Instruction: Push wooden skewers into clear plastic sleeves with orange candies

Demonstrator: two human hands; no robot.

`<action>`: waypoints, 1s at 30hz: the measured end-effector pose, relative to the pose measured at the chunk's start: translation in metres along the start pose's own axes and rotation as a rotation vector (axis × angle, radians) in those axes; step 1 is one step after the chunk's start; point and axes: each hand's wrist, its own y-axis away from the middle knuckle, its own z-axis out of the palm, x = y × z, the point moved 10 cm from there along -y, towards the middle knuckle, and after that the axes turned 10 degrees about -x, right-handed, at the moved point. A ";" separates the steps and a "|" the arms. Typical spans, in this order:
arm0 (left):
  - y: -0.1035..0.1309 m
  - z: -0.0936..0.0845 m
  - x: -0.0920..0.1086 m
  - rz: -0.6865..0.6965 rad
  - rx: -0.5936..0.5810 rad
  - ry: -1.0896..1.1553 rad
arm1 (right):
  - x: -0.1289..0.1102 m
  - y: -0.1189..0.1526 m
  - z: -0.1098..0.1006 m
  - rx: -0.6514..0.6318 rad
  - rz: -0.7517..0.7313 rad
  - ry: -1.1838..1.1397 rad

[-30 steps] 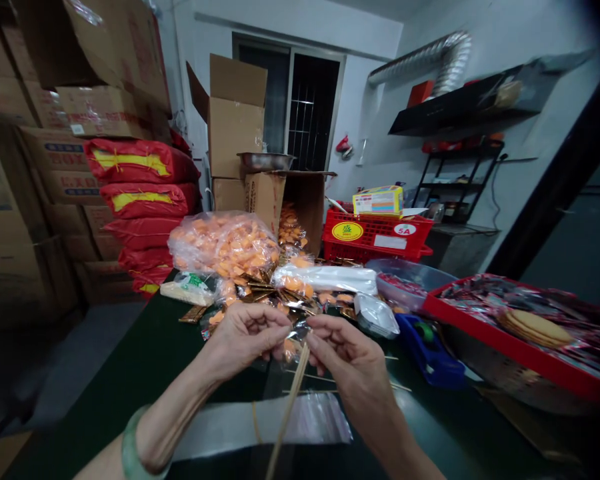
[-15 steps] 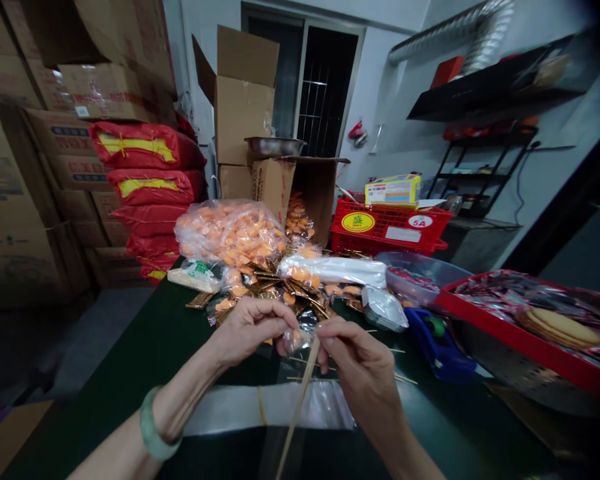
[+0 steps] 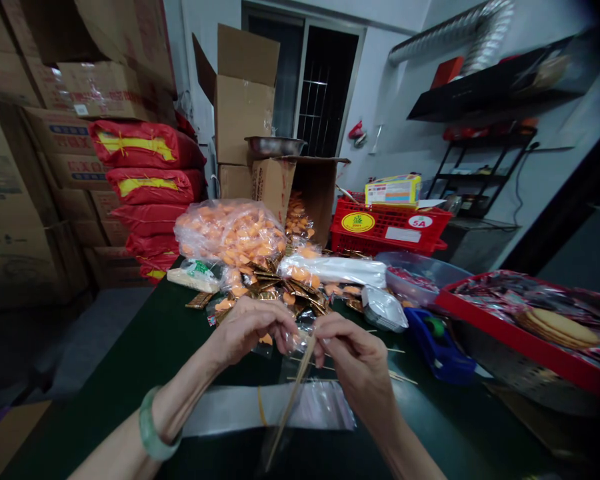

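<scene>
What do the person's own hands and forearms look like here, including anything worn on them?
Both the left hand and the right hand are bare, with no gloves or visible rings. A smooth, rounded, pale green bangle circles the left wrist. No sleeve shows on either visible forearm, and the right wrist has nothing on it.

盛 (image 3: 359,219), apparently 5A (image 3: 420,223), on red basket (image 3: 386,221)

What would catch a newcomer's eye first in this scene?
Probably the big clear bag of orange pieces, heaped at the back of the green table, beyond the two hands. Next, the stack of shiny red packages with yellow panels to the left, and the red basket to the right with a yellow box on top. Nearer, the pale green bangle stands out on the left wrist.
</scene>
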 end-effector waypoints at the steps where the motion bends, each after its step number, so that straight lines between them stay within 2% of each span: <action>1: 0.000 -0.002 0.000 -0.008 0.021 -0.025 | 0.001 -0.001 0.001 -0.005 -0.006 -0.012; 7: 0.004 -0.008 0.007 -0.090 0.157 -0.305 | 0.007 -0.008 0.003 -0.046 0.018 -0.107; 13: 0.012 -0.012 0.007 -0.123 0.182 -0.254 | 0.028 -0.013 0.004 -0.016 0.188 -0.132; 15: 0.015 -0.014 0.012 -0.103 0.193 -0.287 | 0.036 -0.014 0.008 -0.063 0.262 -0.153; 18: 0.017 -0.012 0.021 -0.085 0.188 -0.435 | 0.041 -0.015 0.017 -0.202 0.336 -0.179; 23: 0.016 0.001 0.032 -0.106 0.117 -0.777 | 0.023 -0.032 0.011 -0.173 0.281 -0.014; 25: 0.014 0.007 0.035 -0.094 0.078 -0.848 | 0.021 -0.039 0.025 -0.282 0.325 0.087; 28: 0.014 0.006 0.035 -0.093 0.075 -0.754 | 0.027 -0.039 0.045 -0.442 0.446 0.107; 30: 0.015 -0.005 0.030 -0.102 0.117 -0.580 | 0.032 -0.037 0.046 -0.445 0.494 0.087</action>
